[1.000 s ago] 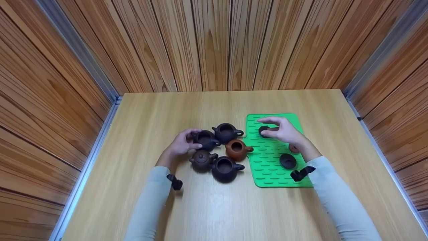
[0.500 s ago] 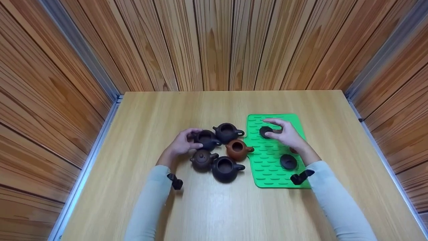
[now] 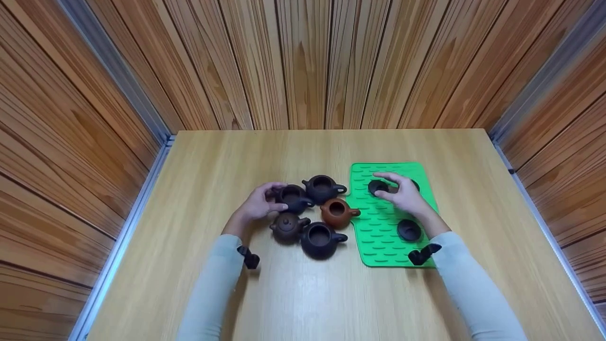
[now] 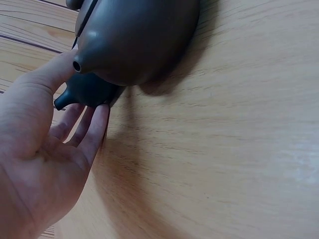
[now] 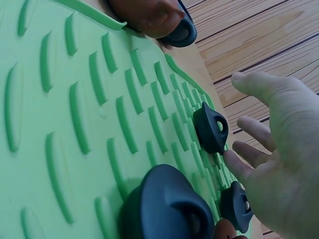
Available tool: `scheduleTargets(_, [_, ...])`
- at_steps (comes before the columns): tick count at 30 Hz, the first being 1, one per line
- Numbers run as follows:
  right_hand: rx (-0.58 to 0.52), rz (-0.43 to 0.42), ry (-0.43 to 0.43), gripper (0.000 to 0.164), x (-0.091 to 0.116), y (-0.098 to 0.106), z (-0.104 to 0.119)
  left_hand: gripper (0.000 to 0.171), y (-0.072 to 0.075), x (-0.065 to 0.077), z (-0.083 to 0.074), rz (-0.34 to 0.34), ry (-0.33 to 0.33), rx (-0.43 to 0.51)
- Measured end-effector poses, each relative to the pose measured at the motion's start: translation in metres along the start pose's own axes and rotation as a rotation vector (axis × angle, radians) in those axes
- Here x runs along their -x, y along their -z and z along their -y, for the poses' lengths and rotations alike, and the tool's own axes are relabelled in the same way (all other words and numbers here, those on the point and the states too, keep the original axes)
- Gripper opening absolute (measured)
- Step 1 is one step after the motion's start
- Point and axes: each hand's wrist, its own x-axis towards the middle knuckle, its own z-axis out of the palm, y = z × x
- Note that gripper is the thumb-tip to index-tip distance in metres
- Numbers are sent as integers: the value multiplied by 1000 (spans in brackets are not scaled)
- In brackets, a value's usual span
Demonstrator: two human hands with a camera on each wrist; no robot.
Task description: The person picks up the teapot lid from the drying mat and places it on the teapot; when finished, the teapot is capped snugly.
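Note:
In the head view my left hand (image 3: 259, 201) grips a small dark teapot (image 3: 293, 199) without a lid, thumb on one side and fingers on the other. The left wrist view shows its spout (image 4: 65, 99) between thumb and fingers, partly hidden behind a lidded brown teapot (image 3: 287, 228). My right hand (image 3: 405, 193) hovers over the green mat (image 3: 378, 246), fingers spread and holding nothing. Closest to its fingertips lies a black teapot lid (image 5: 211, 128), loop handle up. Another black lid (image 5: 237, 206) lies beyond, mostly covered by this hand in the head view.
A third black lid (image 3: 409, 230) lies on the mat near my right wrist. A reddish-brown lid (image 5: 225, 229) shows only partly. Lidless dark teapots stand behind (image 3: 323, 188) and in front (image 3: 320, 240) of an orange-brown teapot (image 3: 337, 213), whose handle overhangs the mat. Wooden panels enclose the table.
My right hand has let go of the black lid, which now lies flat on the mat, and has drawn back slightly. My left hand stays on the dark teapot.

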Motion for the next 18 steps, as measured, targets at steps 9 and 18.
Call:
scheduleTargets(9, [44, -49, -42, 57, -1, -8, -7, 62, -1, -1, 2, -6, -6, 4])
scheduleTargets(18, [70, -135, -112, 51, -3, -9, -10, 61, -1, -1, 3, -12, -2, 7])
